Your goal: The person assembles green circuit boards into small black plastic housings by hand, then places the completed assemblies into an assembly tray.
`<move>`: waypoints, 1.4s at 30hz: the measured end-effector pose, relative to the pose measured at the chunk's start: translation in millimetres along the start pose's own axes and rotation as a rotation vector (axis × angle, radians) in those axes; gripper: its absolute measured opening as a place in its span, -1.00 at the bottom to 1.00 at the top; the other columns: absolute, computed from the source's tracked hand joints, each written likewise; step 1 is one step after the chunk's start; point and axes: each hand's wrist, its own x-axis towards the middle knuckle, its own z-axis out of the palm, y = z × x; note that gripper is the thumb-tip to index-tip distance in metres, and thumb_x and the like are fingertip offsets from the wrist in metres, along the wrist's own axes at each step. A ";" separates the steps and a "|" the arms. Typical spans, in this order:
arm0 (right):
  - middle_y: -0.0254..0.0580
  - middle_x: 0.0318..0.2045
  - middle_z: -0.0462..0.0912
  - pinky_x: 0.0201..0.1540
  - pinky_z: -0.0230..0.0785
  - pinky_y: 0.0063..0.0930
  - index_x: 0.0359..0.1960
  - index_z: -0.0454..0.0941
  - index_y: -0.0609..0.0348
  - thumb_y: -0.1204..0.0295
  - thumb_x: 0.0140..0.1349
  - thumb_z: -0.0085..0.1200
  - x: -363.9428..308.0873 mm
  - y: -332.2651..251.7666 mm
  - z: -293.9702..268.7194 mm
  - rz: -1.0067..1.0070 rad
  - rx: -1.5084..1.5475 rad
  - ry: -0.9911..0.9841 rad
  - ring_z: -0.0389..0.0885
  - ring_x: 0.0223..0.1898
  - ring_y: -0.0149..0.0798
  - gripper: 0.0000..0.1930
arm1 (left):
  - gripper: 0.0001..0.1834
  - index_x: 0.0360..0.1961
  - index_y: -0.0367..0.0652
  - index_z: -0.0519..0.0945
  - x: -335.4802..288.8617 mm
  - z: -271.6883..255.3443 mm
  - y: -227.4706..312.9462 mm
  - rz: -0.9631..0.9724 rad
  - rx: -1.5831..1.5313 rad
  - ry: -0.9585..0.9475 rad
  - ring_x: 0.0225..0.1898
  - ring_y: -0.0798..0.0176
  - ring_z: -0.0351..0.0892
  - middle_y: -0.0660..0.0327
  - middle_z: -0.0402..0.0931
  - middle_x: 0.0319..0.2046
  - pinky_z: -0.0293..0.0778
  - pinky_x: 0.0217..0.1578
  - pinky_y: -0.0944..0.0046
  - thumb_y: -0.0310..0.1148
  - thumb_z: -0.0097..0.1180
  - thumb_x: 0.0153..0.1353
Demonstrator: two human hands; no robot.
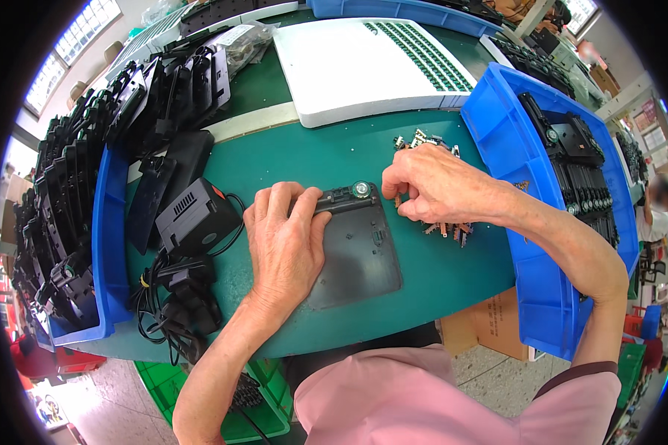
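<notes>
A flat black plastic housing [355, 256] lies on the green work surface in front of me. My left hand [286, 241] presses on its left side, fingers curled over the raised top bar, thumb along the bar. At the bar's right end sits a round, shiny, glass-like piece [361, 190]. Just right of the housing, my right hand [441, 185] is closed in a pinch. A small brownish bit shows at its fingertips, too little to name. Under and around that hand is a pile of small metal-and-plastic components [445, 228], partly hidden by it.
On the left, a blue bin [111, 245] overflows with black housings. Beside it lie a black box-shaped device [198, 216] and coiled black cables [172, 297]. At the right stands another blue bin [531, 259] of black parts. A white foam tray [341, 67] lies at the back.
</notes>
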 end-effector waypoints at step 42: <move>-0.14 -0.38 0.53 -0.38 0.51 -0.38 -0.34 0.56 0.32 0.65 -0.02 0.31 -12.1 -29.9 33.0 -0.088 0.180 0.080 0.63 -0.39 -0.22 -0.80 | -0.71 -0.19 -0.22 0.61 -1.9 0.8 -2.6 -0.045 -0.083 0.018 -0.10 0.06 0.45 0.19 0.49 -0.20 0.32 -0.03 0.06 -0.51 0.31 -0.01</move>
